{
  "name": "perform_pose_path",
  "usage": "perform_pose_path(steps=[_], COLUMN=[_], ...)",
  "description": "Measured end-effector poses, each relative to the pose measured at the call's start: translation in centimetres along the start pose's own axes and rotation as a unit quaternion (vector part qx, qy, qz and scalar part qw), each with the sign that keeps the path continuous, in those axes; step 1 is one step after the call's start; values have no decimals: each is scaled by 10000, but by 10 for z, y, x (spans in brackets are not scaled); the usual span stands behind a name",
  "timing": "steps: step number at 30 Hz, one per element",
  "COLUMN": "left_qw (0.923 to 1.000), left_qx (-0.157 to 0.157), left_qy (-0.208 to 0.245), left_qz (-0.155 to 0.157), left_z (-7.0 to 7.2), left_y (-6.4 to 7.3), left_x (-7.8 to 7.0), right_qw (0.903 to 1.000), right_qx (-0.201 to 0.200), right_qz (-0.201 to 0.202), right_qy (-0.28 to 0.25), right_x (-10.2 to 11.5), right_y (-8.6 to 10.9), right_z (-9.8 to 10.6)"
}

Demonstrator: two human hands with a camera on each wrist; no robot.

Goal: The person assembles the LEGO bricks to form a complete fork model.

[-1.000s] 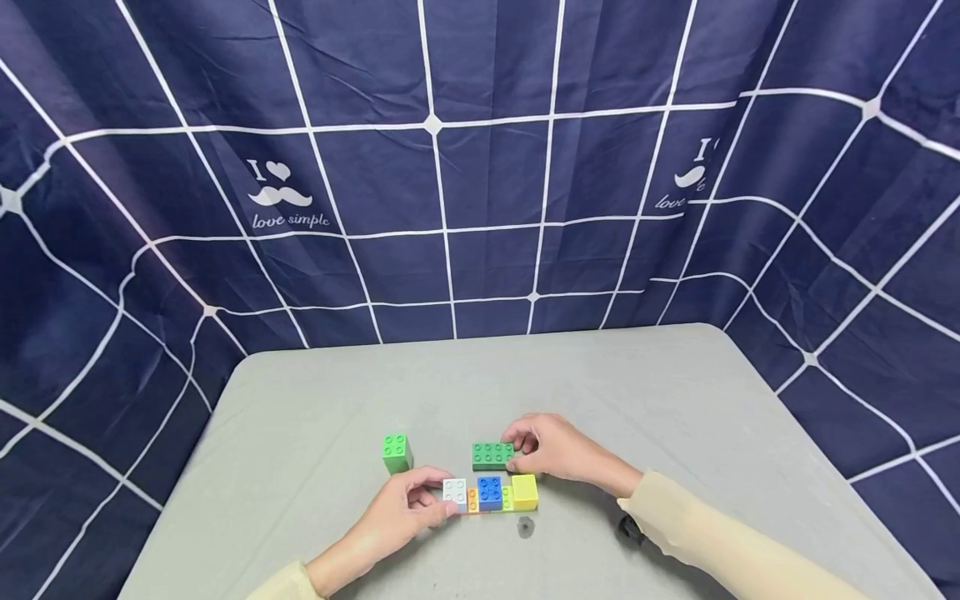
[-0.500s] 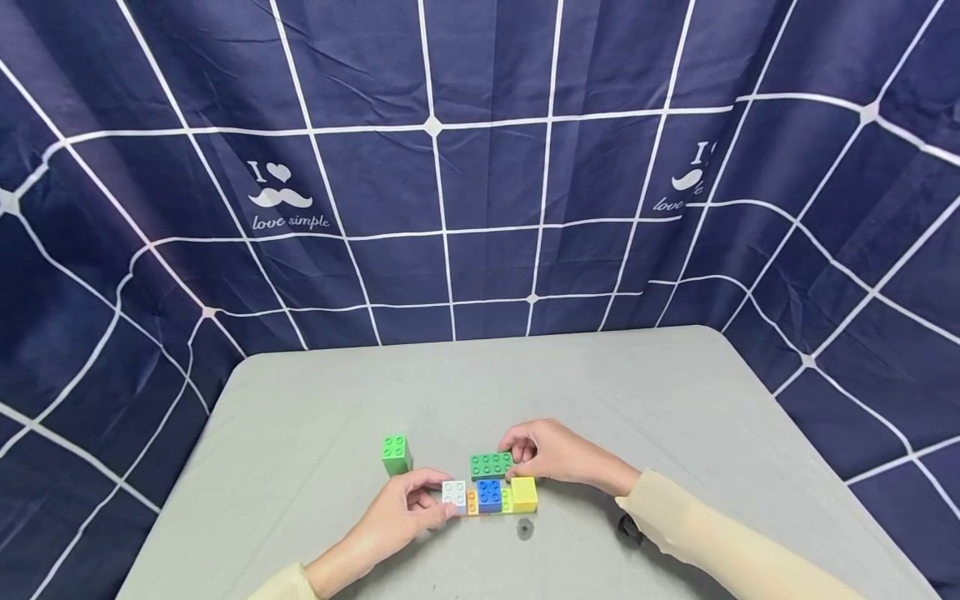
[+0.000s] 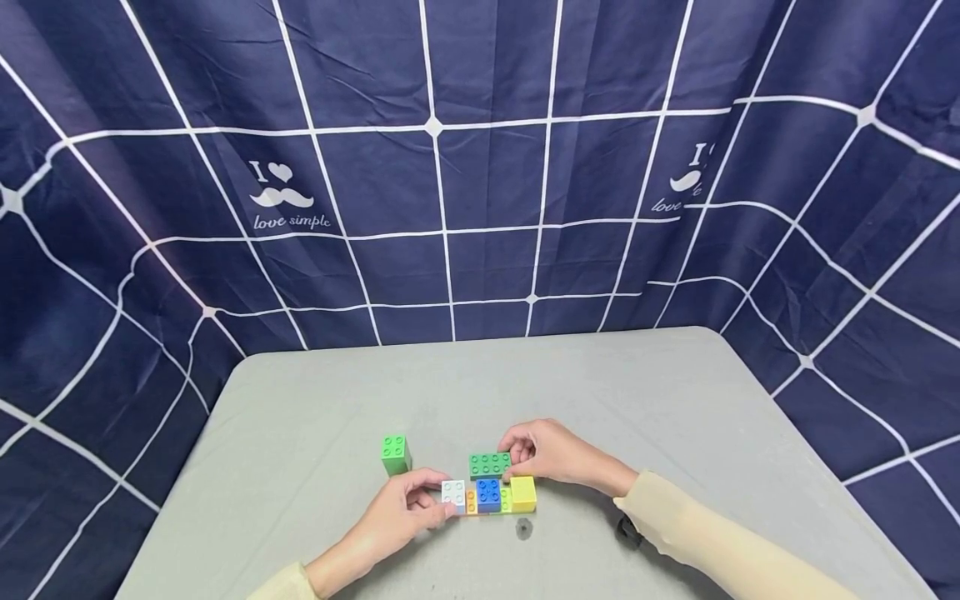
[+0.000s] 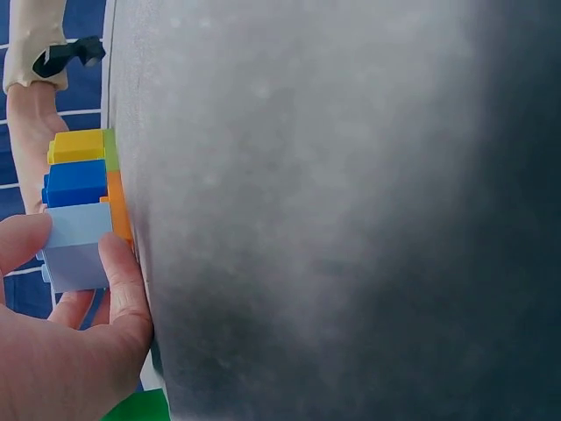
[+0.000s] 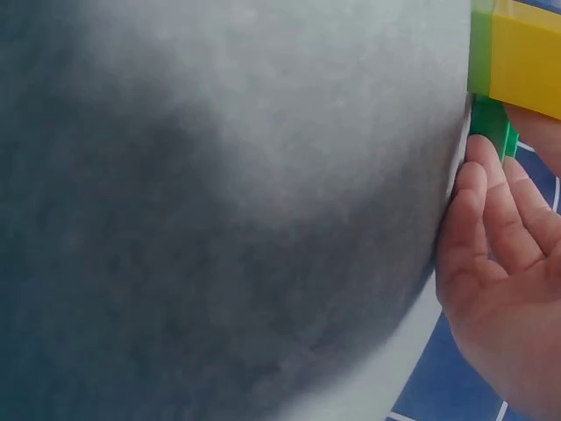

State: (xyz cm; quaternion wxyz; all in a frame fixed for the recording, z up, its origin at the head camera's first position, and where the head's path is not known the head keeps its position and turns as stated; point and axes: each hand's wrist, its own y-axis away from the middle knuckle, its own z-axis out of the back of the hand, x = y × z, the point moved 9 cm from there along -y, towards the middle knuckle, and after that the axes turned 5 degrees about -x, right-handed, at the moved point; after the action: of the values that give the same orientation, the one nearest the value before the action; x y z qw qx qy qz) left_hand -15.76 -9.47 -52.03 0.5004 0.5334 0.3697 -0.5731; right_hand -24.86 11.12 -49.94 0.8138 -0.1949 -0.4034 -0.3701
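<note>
A row of toy building bricks lies on the grey table (image 3: 315, 417): a pale blue-white brick (image 3: 453, 492), a blue brick (image 3: 488, 495) and a yellow brick (image 3: 523, 494) stand on an orange brick (image 4: 120, 206) and a lime-green brick (image 3: 506, 500). My left hand (image 3: 405, 507) grips the pale brick at the row's left end between thumb and fingers. Just behind the row sits a dark green brick (image 3: 490, 464), its studs up. Its right end is pinched by my right hand (image 3: 553, 452); in the right wrist view the yellow brick partly hides it.
Beyond my left hand, a bright green brick (image 3: 395, 454) stands upright by itself. A dark spot (image 3: 524, 528) marks the table before the row. Dark blue curtain (image 3: 487, 183) with white lines surrounds the table's back and sides. A black device (image 4: 70, 54) is at the right sleeve.
My right hand has drawn the dark green brick toward me and slightly left, closer to the row's back side. The left hand has kept its hold with hardly any movement.
</note>
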Motion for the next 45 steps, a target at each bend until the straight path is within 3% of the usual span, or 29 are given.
perform_pose_path(steps=[12,21,26,32,37,41,45], left_qw=[9999,9994,9967,9967,9961,9947,9914], left_qx=[48,-165,-360,-324,-285,-299,-379], left_qy=[86,-207,-531,-534,-614,-796,-1028], left_qz=[-58,-239,-492,-522,-560,-580,-716], left_z=[-1,0,1,-1,-2,-3,-4], left_y=[1,1,2,1,0,-2,-2], left_x=[-3,-3,-6,-7,-8,-9,-11], right_qw=[9998,9987,9984,9985,9990,9969,9957], right_qx=[94,-489,-492,-359,-177,-178,-318], right_qz=[42,-138,-218,75,328,211,18], right_qy=[-189,-43,-198,-416,242,743,872], right_x=[0,-2,2,9,18,21,23], right_y=[3,31,46,55,59,60,59], right_z=[2,20,18,10,0,-7,-12])
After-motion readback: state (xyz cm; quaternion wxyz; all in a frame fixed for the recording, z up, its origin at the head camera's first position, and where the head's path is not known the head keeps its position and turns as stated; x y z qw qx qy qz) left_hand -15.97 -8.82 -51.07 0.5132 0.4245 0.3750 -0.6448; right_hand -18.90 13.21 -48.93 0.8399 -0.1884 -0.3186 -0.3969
